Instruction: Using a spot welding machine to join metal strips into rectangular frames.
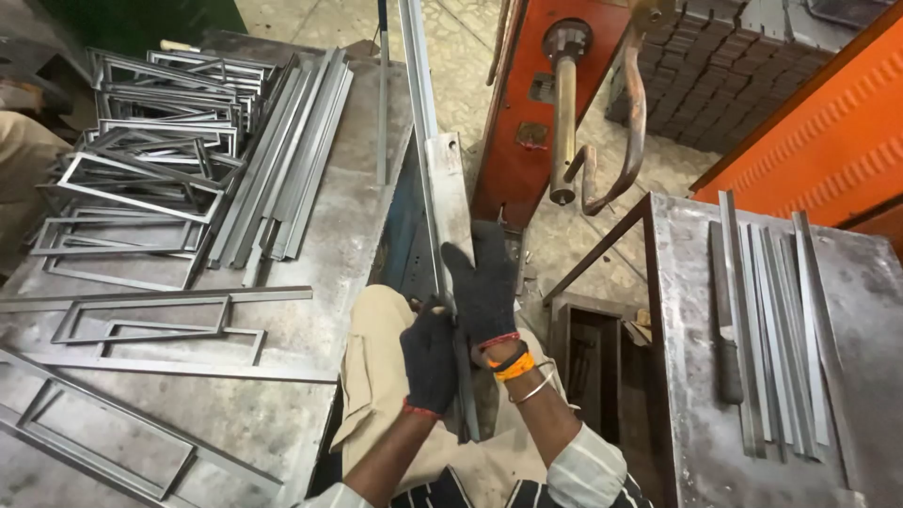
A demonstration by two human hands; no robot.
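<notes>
Both my hands wear dark gloves and hold a long narrow grey metal strip (442,179) that runs from my lap up toward the top of the view. My left hand (430,357) grips the strip low down, fingers closed round it. Higher up, my right hand (483,282) lies flat against the strip's right side, with bangles and an orange band on the wrist. The strip's lower end (467,419) rests near my knee, over beige trousers.
Left metal table (310,282) carries a pile of rectangular metal frames (150,150) and loose strips (292,160). Right table (856,320) holds several flat strips (771,320). An orange machine (555,103) with a vertical rod and curved arm stands ahead. A person's beige sleeve shows at far left.
</notes>
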